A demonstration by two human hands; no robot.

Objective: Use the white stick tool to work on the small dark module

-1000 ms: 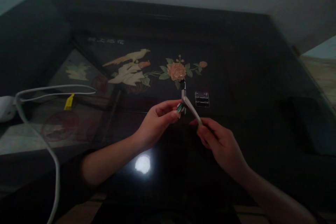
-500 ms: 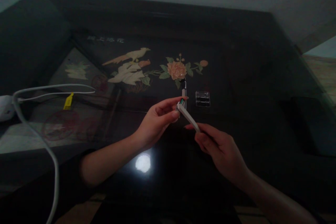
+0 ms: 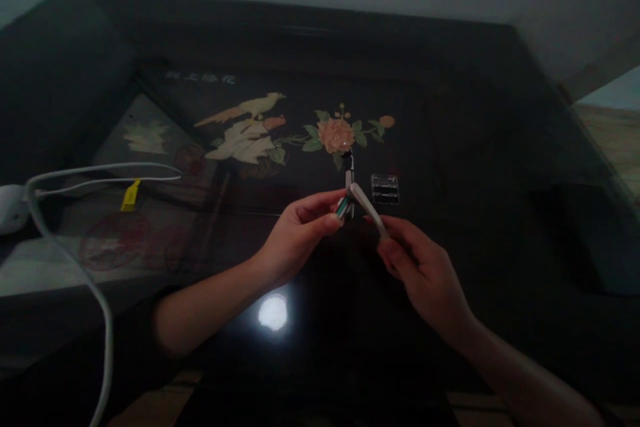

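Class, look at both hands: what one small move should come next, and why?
Probably, the left hand should steady the small green-and-white piece before the right hand shifts. The left hand pinches that piece, while the right grips a pale strip whose far end appears close beside it; whether they touch is too small to tell, so steadiness would likely help.

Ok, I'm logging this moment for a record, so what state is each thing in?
Left hand: closed, pinching the green-and-white piece
Green-and-white piece: held between thumb and fingers
Right hand: closed on the pale strip
Pale strip: slanted, far end by the piece; contact unclear
Clear case: on the table; open or shut, cannot tell
White cable: looped
Yellow tag: at the cable
Table: glossy, reflecting light
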